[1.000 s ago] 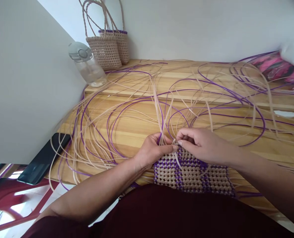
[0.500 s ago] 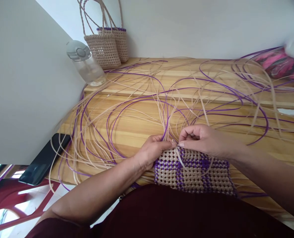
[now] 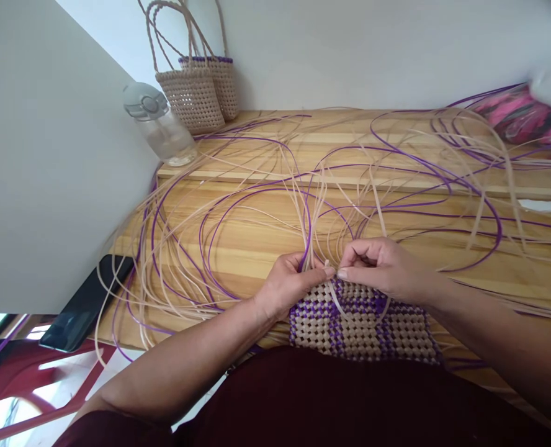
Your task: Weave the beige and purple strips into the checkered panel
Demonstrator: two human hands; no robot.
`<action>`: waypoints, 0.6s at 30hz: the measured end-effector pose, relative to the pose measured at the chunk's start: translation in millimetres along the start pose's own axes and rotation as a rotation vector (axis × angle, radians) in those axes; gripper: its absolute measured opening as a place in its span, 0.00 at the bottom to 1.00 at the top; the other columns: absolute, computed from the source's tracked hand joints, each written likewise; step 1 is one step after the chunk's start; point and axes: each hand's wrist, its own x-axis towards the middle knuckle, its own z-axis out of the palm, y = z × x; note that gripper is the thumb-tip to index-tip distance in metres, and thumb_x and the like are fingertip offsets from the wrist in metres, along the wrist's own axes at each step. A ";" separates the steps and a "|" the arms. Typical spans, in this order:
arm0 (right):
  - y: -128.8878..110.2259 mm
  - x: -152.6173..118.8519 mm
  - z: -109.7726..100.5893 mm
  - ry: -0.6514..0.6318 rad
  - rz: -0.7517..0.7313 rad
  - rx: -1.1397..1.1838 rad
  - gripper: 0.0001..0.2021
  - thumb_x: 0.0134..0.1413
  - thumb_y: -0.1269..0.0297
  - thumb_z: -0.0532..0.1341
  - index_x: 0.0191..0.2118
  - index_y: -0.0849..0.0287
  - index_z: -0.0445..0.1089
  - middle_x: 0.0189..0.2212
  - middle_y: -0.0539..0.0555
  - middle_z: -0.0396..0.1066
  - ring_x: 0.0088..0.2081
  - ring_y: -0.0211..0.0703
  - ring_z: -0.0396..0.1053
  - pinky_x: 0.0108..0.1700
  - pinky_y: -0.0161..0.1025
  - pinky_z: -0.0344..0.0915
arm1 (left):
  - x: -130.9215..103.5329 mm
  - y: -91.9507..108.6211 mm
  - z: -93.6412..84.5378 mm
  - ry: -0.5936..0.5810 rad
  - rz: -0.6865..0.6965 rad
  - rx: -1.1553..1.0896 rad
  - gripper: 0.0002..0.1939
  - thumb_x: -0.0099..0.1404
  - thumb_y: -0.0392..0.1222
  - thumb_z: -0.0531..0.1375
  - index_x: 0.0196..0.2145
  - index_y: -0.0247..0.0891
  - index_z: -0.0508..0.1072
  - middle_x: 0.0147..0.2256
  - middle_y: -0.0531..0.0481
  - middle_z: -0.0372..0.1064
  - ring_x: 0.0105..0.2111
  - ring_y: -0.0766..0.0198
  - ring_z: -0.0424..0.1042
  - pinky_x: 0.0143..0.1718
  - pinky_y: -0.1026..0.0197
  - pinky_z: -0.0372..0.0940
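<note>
Where the head camera looks down, a checked purple-and-beige woven panel (image 3: 359, 332) lies at the near side of the desk (image 3: 247, 239). Keeping each strand flat and snug should keep the weave even. At the panel's far edge, the left hand (image 3: 294, 282) pinches the weave, with loose strands (image 3: 307, 230) rising from its grip; just beside it, the right hand (image 3: 380, 267) pinches what seems a fine strand, mostly hidden by its fingertips.

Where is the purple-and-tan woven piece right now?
In the head view, the woven piece is low and just right of centre, beyond the dark shirt, with the left hand and right hand at its far edge.
</note>
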 end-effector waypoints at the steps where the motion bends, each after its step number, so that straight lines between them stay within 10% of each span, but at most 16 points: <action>1: 0.2 0.2 0.2 0.000 -0.003 -0.005 0.12 0.51 0.57 0.63 0.26 0.60 0.67 0.18 0.44 0.54 0.22 0.31 0.49 0.24 0.32 0.47 | 0.1 -0.2 0.0 -0.011 0.015 0.014 0.18 0.47 0.47 0.72 0.26 0.33 0.70 0.22 0.55 0.66 0.21 0.73 0.60 0.25 0.66 0.55; 7: -9.9 -18.5 0.6 0.062 -0.076 -0.175 0.13 0.58 0.55 0.58 0.33 0.59 0.71 0.22 0.49 0.62 0.25 0.35 0.59 0.27 0.35 0.57 | 1.5 1.1 0.3 0.012 -0.076 -0.021 0.17 0.45 0.46 0.72 0.25 0.33 0.71 0.21 0.54 0.67 0.20 0.72 0.61 0.25 0.65 0.55; 12: -9.2 -53.7 13.9 0.297 -0.566 -0.774 0.19 0.51 0.53 0.67 0.48 0.54 0.71 0.53 0.57 0.69 0.57 0.59 0.61 0.58 0.57 0.56 | 0.9 -0.2 -1.6 -0.026 -0.068 -0.011 0.17 0.47 0.47 0.71 0.27 0.34 0.71 0.22 0.55 0.66 0.20 0.72 0.61 0.25 0.66 0.55; 18: -5.4 -72.0 12.6 0.375 -0.684 -0.888 0.16 0.60 0.70 0.57 0.53 0.51 0.69 0.45 0.56 0.74 0.44 0.50 0.71 0.47 0.47 0.67 | 1.9 -2.6 -2.5 -0.025 -0.012 0.046 0.18 0.48 0.49 0.71 0.26 0.34 0.70 0.22 0.55 0.65 0.21 0.72 0.60 0.25 0.66 0.54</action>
